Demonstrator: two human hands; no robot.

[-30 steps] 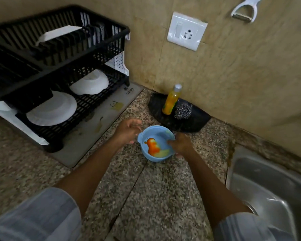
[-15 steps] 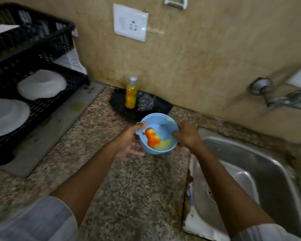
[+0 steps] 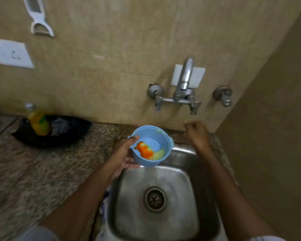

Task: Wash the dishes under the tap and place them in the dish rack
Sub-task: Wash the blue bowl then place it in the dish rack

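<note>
Granite counter [image 3: 42, 171] — black tray [image 3: 33, 140]

Illumination: dim, warm indoor light; tan wall [image 3: 120, 49] evenly lit, without hard highlights.
Glare: soft sheen on the steel sink [image 3: 186, 202] basin and on the tap [image 3: 185, 79] spout.
Shadows: faint shadows lay under the tap valves; right-hand wall was darker.
Blur: motion smear across the granite surface [image 3: 33, 171], bottle [image 3: 37, 121] and forearms.
Distortion: wide-angle bending toward the edges; wall lines leaned outward.
Sharpest zone: around the drain and the blue bowl [image 3: 151, 146].
</note>
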